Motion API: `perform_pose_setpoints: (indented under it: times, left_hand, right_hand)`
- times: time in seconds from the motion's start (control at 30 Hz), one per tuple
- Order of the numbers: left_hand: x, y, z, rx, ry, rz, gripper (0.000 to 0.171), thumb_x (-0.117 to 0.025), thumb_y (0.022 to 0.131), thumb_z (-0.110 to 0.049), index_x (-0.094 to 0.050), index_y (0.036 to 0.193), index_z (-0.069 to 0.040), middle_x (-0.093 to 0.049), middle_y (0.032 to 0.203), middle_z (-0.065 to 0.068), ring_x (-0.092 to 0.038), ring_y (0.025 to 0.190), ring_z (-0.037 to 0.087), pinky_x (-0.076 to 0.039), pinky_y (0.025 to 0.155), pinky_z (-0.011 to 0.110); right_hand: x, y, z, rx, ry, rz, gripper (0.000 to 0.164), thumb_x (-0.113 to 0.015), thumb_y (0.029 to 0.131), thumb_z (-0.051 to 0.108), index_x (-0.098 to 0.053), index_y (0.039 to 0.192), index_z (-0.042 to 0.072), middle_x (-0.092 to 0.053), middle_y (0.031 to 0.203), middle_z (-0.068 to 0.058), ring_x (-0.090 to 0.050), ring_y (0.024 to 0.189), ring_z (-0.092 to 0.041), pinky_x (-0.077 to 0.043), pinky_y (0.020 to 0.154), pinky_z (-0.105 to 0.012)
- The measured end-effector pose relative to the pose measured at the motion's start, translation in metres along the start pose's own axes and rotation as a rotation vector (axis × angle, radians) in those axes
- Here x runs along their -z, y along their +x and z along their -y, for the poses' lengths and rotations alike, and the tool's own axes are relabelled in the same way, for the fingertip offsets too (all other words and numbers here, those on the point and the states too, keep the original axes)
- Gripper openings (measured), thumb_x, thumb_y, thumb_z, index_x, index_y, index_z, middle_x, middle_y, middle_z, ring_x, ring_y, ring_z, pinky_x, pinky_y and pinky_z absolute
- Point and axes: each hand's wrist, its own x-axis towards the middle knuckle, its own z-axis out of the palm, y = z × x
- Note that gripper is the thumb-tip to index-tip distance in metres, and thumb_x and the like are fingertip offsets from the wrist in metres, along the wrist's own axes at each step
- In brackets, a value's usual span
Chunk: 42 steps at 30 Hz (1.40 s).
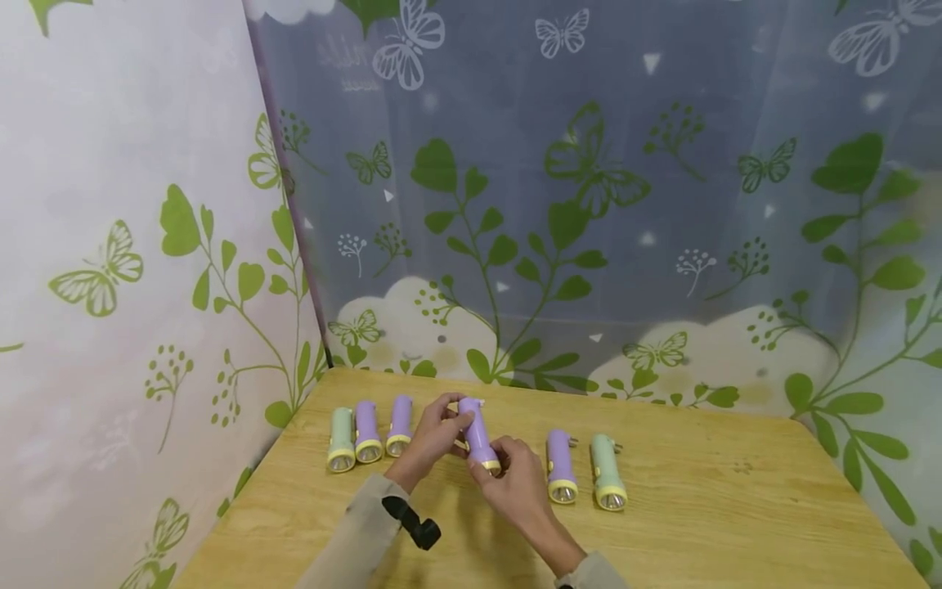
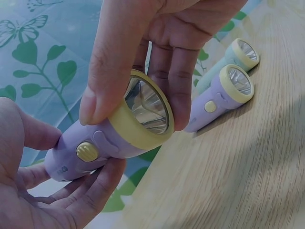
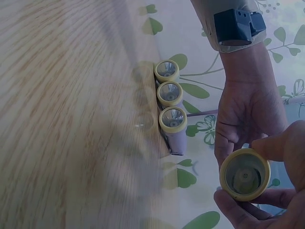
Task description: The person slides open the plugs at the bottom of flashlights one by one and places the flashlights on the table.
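A purple flashlight (image 1: 478,433) with a yellow head ring (image 2: 133,131) is held between both hands above the table, its lens end tilted toward me. My left hand (image 1: 432,442) grips the tail end of the body, thumb on one side and fingers on the other. Around the yellow ring, my right hand (image 1: 518,483) pinches with thumb and fingers. A ribbed yellow switch (image 2: 87,151) shows on the purple body in the left wrist view. The lens (image 3: 244,175) faces the right wrist camera and looks unlit.
On the wooden table (image 1: 699,507), a green flashlight (image 1: 342,438) and two purple ones (image 1: 367,429) (image 1: 401,424) lie left of my hands. To the right lie another purple flashlight (image 1: 561,466) and a green one (image 1: 607,470), metal prongs showing at their tails. Printed curtains hang behind and left.
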Motion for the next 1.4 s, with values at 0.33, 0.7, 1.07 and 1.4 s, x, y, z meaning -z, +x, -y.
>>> perform_pose_setpoints:
  times: [0.33, 0.7, 1.07, 1.4]
  left_hand:
    - [0.001, 0.019, 0.021, 0.005, -0.016, -0.004, 0.04, -0.051, 0.092, -0.024, -0.043, 0.129, -0.012, -0.05, 0.099, 0.017, -0.06, 0.08, 0.028, -0.055, 0.062, 0.039]
    - [-0.001, 0.022, 0.029, 0.008, -0.021, -0.014, 0.038, -0.051, 0.091, -0.024, -0.044, 0.127, -0.014, -0.05, 0.099, 0.016, -0.06, 0.077, 0.025, -0.055, 0.059, 0.034]
    - [0.0, 0.024, 0.028, 0.009, -0.025, -0.005, 0.036, -0.05, 0.092, -0.022, -0.044, 0.126, -0.013, -0.049, 0.096, 0.014, -0.06, 0.076, 0.025, -0.055, 0.058, 0.035]
    - [0.0, 0.023, 0.029, 0.015, -0.02, 0.008, 0.036, -0.048, 0.093, -0.022, -0.044, 0.127, -0.014, -0.049, 0.096, 0.014, -0.059, 0.077, 0.025, -0.054, 0.058, 0.034]
  right_hand:
    - [0.0, 0.001, -0.001, -0.02, -0.028, 0.01, 0.027, -0.072, 0.074, 0.03, -0.062, 0.089, 0.01, -0.058, 0.078, -0.003, -0.052, 0.06, -0.006, -0.044, 0.051, -0.016]
    - [-0.003, 0.001, -0.005, -0.02, -0.031, 0.013, 0.026, -0.072, 0.074, 0.03, -0.062, 0.089, 0.011, -0.058, 0.078, -0.003, -0.051, 0.061, -0.006, -0.044, 0.051, -0.015]
    - [-0.004, 0.001, -0.004, -0.01, -0.034, -0.01, 0.024, -0.073, 0.073, 0.03, -0.062, 0.085, 0.012, -0.058, 0.076, -0.002, -0.052, 0.063, -0.009, -0.042, 0.052, -0.015]
    - [-0.003, 0.0, -0.002, -0.004, -0.036, -0.011, 0.023, -0.073, 0.073, 0.029, -0.062, 0.084, 0.012, -0.057, 0.076, -0.002, -0.052, 0.064, -0.009, -0.042, 0.052, -0.015]
